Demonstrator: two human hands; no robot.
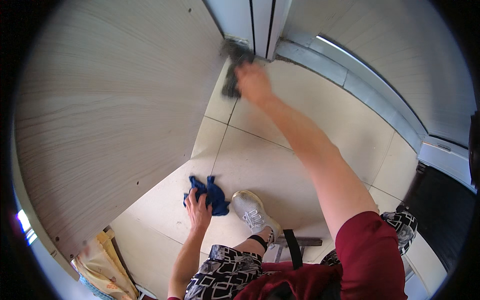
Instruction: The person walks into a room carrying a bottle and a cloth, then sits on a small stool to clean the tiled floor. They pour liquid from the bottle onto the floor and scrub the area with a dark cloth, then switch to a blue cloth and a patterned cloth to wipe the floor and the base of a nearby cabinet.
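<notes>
My right hand (255,82) reaches far forward, closed around a dark grey object (230,84). That object is too blurred to tell whether it is a cloth or a brush. Its far end is at the base of the white door frame (258,26), by the edge of a wood-grain panel (123,93). Nearer to me, my left hand (198,210) has its fingers bent onto a crumpled dark blue cloth (217,197) on the tiled floor (262,157). The cloth lies just left of my grey shoe (249,208).
A grey stone sill (326,62) runs below a second door panel (375,45) at the upper right. Behind my foot is part of a low stool (309,242). Yellow patterned fabric (107,262) hangs at the lower left. A black panel (442,210) stands at the right.
</notes>
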